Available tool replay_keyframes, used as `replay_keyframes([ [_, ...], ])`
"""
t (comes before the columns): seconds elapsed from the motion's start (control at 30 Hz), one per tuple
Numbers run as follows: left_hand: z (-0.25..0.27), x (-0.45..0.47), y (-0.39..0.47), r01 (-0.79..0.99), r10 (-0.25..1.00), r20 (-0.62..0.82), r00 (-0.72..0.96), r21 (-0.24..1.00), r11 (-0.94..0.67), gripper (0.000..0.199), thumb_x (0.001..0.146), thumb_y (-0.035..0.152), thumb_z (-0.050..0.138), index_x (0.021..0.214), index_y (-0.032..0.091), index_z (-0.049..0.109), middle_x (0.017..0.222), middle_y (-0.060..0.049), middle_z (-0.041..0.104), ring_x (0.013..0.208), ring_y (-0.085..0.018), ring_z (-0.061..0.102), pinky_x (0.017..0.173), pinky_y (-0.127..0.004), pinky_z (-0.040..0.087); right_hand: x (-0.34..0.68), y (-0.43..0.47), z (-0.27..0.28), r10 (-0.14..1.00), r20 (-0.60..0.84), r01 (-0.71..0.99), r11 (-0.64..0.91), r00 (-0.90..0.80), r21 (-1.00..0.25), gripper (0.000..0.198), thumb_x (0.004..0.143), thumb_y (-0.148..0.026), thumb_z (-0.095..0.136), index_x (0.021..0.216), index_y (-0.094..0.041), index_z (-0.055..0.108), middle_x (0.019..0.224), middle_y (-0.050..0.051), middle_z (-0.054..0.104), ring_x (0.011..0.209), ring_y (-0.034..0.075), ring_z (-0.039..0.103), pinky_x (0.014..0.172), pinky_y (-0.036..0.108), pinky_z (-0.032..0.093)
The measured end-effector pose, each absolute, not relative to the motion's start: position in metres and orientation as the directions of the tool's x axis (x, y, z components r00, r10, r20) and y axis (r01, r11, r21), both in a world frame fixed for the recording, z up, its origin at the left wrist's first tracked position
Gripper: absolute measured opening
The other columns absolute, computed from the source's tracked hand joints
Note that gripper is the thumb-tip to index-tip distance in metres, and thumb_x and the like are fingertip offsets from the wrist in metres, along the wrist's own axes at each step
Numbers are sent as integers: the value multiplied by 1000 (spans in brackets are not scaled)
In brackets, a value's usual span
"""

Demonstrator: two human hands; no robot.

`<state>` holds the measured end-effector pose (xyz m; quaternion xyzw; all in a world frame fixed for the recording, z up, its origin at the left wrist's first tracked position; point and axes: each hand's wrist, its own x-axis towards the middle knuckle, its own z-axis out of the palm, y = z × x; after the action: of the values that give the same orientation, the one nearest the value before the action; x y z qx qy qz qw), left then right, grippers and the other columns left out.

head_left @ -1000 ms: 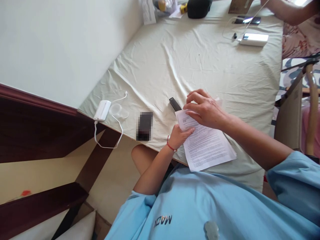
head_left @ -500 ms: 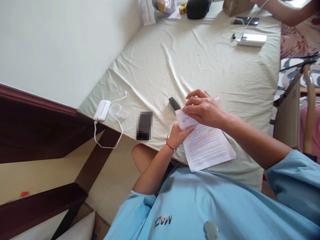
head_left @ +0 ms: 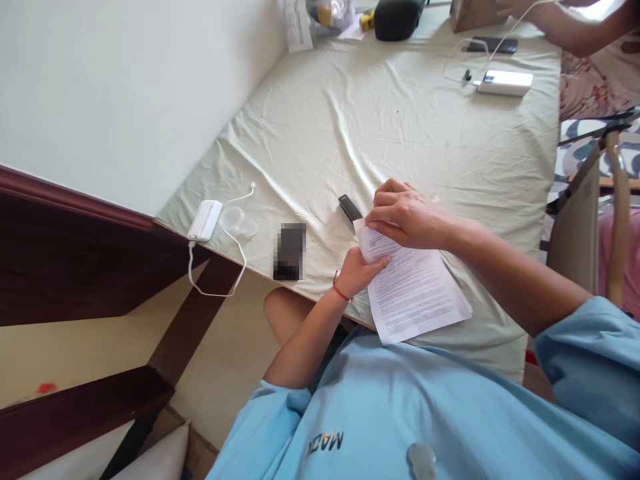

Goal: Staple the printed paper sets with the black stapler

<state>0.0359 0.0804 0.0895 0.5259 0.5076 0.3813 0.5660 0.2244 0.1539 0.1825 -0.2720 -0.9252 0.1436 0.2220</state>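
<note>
A stack of printed paper sheets (head_left: 420,293) lies at the table's near edge, its lower corners slightly fanned. My left hand (head_left: 361,270) grips the left side of the stack, thumb on top and fingers underneath. At the upper left corner, my right hand (head_left: 403,213) is closed with its fingertips on the paper; its palm covers the top edge. A narrow black object, apparently a stapler (head_left: 349,208), lies just beyond that corner, its near end close to the paper and fingers.
Left of the papers lie a blurred-out dark phone (head_left: 289,252), a clear plastic container (head_left: 233,219) and a white adapter (head_left: 205,220) with a cable. Farther back are a power bank (head_left: 505,83), a black case (head_left: 399,19) and another person's arm (head_left: 575,30). A chair (head_left: 575,220) stands right.
My right hand has shifted slightly right, with its fingers curled a little more at the paper's corner. The top of the stack has moved slightly right too. My left hand stays nearly still.
</note>
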Motion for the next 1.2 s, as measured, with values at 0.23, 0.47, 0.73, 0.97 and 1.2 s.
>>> replay_keyframes([
  [0.23,91,37,79,122,961,-189,200,978,167,39,73,42,89,97,13,82,99,-13,84,93,-31,79,86,-45,64,232,162,181,539,280,399,810,-794,-430,35,107,-34,49,95,-20,79,96,11,66,106,28,49,91,43,37],
  [0.47,92,40,78,79,959,-181,219,983,168,43,72,44,89,100,13,82,102,-12,84,95,-30,78,88,-45,65,233,160,184,549,341,366,801,-763,-473,31,107,-33,54,93,-22,80,94,9,67,106,27,51,94,44,36],
  [0.73,89,39,77,74,960,-155,233,987,142,44,73,48,88,100,14,81,102,-12,84,94,-30,78,90,-46,64,234,161,182,550,395,348,807,-736,-476,27,103,-32,59,91,-23,81,89,7,69,105,27,53,94,44,37],
  [0.97,88,40,75,99,966,-154,207,986,136,46,80,57,82,95,13,80,94,-11,82,90,-28,77,84,-41,63,232,163,182,574,392,375,795,-719,-477,27,102,-34,60,90,-22,82,87,8,69,103,27,53,90,43,36],
  [1.2,89,40,73,163,977,-124,174,982,95,50,88,64,73,86,14,78,80,-6,77,82,-25,73,76,-36,60,225,154,192,601,335,471,789,-726,-395,33,106,-36,54,89,-20,77,92,10,68,108,29,50,93,44,33],
])
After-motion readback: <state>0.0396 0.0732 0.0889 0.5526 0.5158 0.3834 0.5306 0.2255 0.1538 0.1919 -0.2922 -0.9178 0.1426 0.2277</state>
